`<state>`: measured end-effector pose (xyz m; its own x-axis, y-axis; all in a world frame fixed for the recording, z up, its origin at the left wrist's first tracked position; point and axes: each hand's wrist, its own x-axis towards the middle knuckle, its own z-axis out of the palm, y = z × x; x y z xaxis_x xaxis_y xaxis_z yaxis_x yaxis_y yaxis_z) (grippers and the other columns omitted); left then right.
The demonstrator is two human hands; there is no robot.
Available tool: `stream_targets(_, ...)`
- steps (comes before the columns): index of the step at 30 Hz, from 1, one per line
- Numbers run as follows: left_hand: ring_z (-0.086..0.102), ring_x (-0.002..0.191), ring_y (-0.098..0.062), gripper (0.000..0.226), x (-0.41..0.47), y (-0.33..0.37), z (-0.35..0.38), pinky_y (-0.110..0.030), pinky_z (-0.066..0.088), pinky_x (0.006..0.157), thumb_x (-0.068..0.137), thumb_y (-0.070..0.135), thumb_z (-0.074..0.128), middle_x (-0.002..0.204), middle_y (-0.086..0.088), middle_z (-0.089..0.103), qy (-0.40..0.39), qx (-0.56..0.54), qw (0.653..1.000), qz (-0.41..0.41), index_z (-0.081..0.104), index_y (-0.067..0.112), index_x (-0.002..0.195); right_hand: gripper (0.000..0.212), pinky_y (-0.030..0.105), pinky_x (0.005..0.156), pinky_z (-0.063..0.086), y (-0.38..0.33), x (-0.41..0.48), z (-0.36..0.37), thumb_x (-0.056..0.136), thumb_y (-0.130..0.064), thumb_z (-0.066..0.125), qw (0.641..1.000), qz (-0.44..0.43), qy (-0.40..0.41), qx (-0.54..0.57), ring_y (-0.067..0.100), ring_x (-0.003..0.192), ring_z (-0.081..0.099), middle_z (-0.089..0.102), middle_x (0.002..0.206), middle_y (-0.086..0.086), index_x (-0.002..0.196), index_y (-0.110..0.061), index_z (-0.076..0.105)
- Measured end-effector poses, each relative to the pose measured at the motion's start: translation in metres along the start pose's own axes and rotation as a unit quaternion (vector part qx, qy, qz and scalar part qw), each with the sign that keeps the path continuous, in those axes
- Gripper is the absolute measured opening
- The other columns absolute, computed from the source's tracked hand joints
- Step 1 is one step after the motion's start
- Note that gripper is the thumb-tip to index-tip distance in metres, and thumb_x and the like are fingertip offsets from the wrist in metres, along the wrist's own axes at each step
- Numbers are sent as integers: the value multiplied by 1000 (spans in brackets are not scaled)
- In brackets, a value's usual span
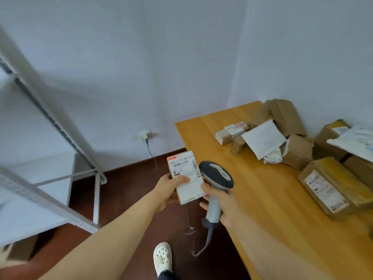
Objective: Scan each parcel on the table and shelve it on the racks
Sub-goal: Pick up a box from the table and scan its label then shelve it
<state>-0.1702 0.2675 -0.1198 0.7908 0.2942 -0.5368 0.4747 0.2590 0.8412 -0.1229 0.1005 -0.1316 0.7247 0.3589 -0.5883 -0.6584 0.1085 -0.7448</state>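
**Item 1.** Small flat brown cardboard parcel with a white printed shipping label [184,175]. Held in the air off the table's edge, label face up. Its long axis runs away from the person, with the barcode at the far end.

**Item 2.** Left hand [167,190]. Grips the parcel's near half, thumb laid across the label and fingers curled underneath.

**Item 3.** Right hand [222,203]. Fingers wrapped round the handle of a grey-and-black corded barcode scanner [218,174]. The scanner head stands just right of the parcel, at its right edge; contact cannot be confirmed.

**Item 4.** White metal rack [50,122]. Lies left of the left hand, well apart. The left hand is the nearer, so shelving likely falls to it.

**Item 5.** Yellow wooden table [262,209]. Under and right of the right hand, with a heap of brown boxes and white mailers [282,138] beyond it.
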Motion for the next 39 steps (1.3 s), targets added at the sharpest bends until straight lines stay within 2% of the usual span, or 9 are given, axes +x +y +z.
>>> stream_targets(8, 70, 93, -26, 25, -115, -33, -155, -43, 56, 84, 84, 17, 69, 96, -5, 75, 168, -96, 981, 26, 64, 13, 108, 34, 46, 73, 58, 64, -35, 148, 74, -3, 79, 978, 61, -169, -109, 32, 102, 66, 72, 105, 17, 106, -5, 67)
stream_targets(15, 71, 78, -13, 20, -217, -73, -296, -24, 55, 59, 89, 20, 66, 98, -3, 74, 279, -196, 937, 82, 65, 16, 108, 31, 48, 78, 57, 153, -84, 312, 71, -1, 80, 956, 53, -240, -159, 33, 86, 69, 73, 95, 18, 99, -3, 67)
stream_targets(20, 67, 102, -19, 60, -296, -106, -406, -41, 51, 95, 72, 33, 77, 110, 5, 72, 326, -186, 920, 116, 55, 29, 127, 25, 52, 89, 54, 236, -141, 440, 71, -2, 80, 943, 56, -282, -166, 36, 94, 67, 71, 98, 18, 93, -5, 68)
stream_targets(22, 67, 101, -17, 55, -321, -112, -445, -34, 51, 91, 79, 27, 74, 112, 5, 70, 346, -191, 910, 130, 52, 32, 129, 25, 52, 89, 54, 261, -160, 485, 72, -5, 81, 938, 63, -302, -158, 37, 93, 67, 71, 96, 19, 93, -4, 68)
stream_targets(25, 70, 79, -7, 43, -348, -107, -501, -19, 54, 66, 87, 15, 68, 104, 2, 72, 380, -226, 883, 156, 55, 30, 126, 35, 49, 84, 56, 285, -181, 546, 72, -12, 82, 932, 70, -322, -150, 34, 90, 68, 71, 96, 18, 102, -1, 67)
stream_targets(28, 70, 79, -6, 41, -363, -94, -553, -26, 51, 79, 84, 22, 71, 93, 8, 74, 420, -219, 864, 173, 59, 36, 121, 27, 40, 75, 57, 296, -194, 599, 75, -12, 81, 929, 69, -335, -145, 24, 78, 64, 67, 87, 12, 96, -5, 66)
stream_targets(32, 66, 80, -7, 35, -365, -72, -619, -21, 48, 66, 85, 26, 70, 96, 6, 70, 473, -220, 832, 189, 62, 30, 119, 36, 34, 70, 57, 296, -194, 671, 73, -12, 82, 922, 29, -360, -142, 22, 84, 67, 70, 96, 11, 104, -5, 66)
stream_targets(36, 62, 90, -14, 34, -354, -44, -684, -26, 47, 74, 87, 34, 68, 99, 2, 69, 500, -210, 816, 199, 62, 28, 121, 24, 32, 72, 57, 293, -181, 744, 72, -15, 83, 913, 9, -375, -158, 24, 88, 70, 73, 95, 10, 88, -14, 66)
stream_targets(39, 57, 87, -6, 28, -343, -17, -739, -29, 43, 81, 90, 38, 63, 96, 7, 65, 519, -187, 808, 207, 59, 32, 117, 22, 28, 64, 57, 293, -163, 806, 73, -17, 83, 907, 5, -393, -152, 19, 81, 70, 73, 90, 7, 87, -15, 66)
